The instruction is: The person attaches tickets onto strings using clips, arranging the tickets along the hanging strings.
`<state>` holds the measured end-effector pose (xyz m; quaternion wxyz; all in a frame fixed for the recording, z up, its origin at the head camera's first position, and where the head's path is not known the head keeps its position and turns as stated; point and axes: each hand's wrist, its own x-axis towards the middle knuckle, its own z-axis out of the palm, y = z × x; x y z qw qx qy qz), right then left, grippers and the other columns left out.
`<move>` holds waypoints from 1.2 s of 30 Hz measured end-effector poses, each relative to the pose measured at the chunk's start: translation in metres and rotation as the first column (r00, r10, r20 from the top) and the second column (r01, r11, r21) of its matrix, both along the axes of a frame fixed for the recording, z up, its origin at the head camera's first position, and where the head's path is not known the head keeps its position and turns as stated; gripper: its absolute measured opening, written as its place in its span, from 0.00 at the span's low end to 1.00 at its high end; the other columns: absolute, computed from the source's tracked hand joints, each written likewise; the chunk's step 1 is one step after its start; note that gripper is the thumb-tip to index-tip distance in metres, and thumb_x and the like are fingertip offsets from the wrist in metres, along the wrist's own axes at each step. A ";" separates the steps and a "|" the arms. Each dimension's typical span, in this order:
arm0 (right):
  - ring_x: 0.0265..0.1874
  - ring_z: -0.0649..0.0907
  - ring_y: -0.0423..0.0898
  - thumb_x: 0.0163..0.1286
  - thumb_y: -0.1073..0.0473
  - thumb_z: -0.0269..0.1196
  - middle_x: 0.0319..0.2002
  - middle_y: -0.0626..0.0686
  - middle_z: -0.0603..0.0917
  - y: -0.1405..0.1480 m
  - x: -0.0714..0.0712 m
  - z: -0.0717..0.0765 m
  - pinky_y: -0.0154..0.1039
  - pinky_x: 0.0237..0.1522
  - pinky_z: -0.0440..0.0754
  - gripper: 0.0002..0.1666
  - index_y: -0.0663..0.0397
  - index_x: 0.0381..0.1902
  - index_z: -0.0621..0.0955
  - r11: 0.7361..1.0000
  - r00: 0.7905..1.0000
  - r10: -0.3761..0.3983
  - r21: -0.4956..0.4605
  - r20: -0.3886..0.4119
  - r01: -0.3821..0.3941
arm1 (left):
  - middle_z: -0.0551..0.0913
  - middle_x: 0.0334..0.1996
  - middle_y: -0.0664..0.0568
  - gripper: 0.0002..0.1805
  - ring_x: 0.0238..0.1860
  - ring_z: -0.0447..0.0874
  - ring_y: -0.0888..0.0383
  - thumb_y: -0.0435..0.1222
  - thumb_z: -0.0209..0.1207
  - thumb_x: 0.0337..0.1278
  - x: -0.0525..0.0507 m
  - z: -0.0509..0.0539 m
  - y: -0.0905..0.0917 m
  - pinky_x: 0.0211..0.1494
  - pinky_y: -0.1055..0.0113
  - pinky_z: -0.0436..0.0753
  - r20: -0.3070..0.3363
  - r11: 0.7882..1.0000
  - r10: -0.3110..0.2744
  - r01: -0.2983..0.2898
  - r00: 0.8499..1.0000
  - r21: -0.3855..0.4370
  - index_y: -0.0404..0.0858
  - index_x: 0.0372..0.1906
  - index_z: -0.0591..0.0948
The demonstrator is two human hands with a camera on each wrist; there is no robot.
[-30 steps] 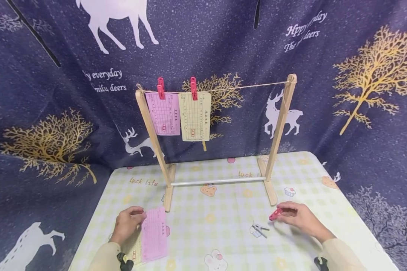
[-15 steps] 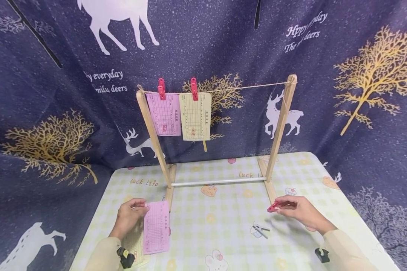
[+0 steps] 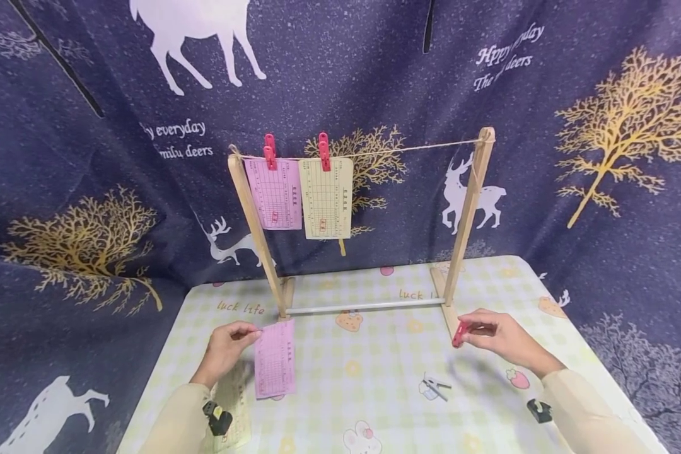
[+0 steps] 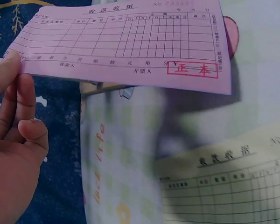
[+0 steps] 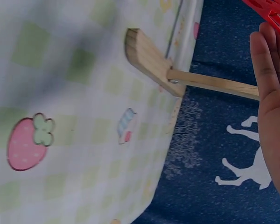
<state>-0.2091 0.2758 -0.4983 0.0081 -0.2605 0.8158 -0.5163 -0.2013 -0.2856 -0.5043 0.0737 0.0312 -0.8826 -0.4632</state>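
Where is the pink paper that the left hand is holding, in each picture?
Head view: the pink paper is low down, left of the middle, pinched by the left hand.
Left wrist view: the pink paper stretches across the top, higher in the picture than the yellow paper.
Right wrist view: it is not in this picture.
Shared landmark: the green-checked tablecloth shows in all three.

Navy cloth backdrop (image 3: 391, 75), white deer (image 3: 492, 197), golden trees (image 3: 599, 171); green-checked tablecloth (image 3: 374, 353) in front.
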 end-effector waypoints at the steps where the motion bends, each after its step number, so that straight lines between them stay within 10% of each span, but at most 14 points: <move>1: 0.42 0.86 0.40 0.65 0.70 0.67 0.43 0.60 0.84 0.000 -0.001 0.002 0.31 0.44 0.84 0.20 0.74 0.54 0.80 1.000 1.000 0.001 0.002 0.008 -0.001 | 0.87 0.33 0.48 0.06 0.34 0.82 0.63 0.30 0.70 0.56 -0.001 0.001 0.001 0.41 0.71 0.80 0.004 1.000 -0.004 0.004 1.000 0.002 0.32 0.37 0.87; 20: 0.37 0.86 0.36 0.65 0.68 0.68 0.40 0.59 0.87 -0.005 -0.022 0.057 0.32 0.37 0.84 0.18 0.72 0.51 0.80 0.996 1.000 -0.006 0.090 0.017 0.004 | 0.89 0.38 0.45 0.04 0.37 0.86 0.60 0.32 0.68 0.59 -0.016 0.050 0.010 0.42 0.72 0.80 -0.070 0.993 -0.103 0.099 0.992 -0.058 0.34 0.37 0.88; 36: 0.38 0.85 0.34 0.63 0.72 0.69 0.40 0.58 0.88 -0.015 -0.044 0.121 0.26 0.39 0.82 0.17 0.69 0.51 0.83 0.986 0.973 0.016 0.164 -0.230 0.023 | 0.89 0.33 0.47 0.05 0.32 0.83 0.63 0.34 0.70 0.58 -0.043 0.088 0.041 0.32 0.71 0.80 -0.140 0.977 -0.213 0.212 0.967 -0.019 0.35 0.36 0.89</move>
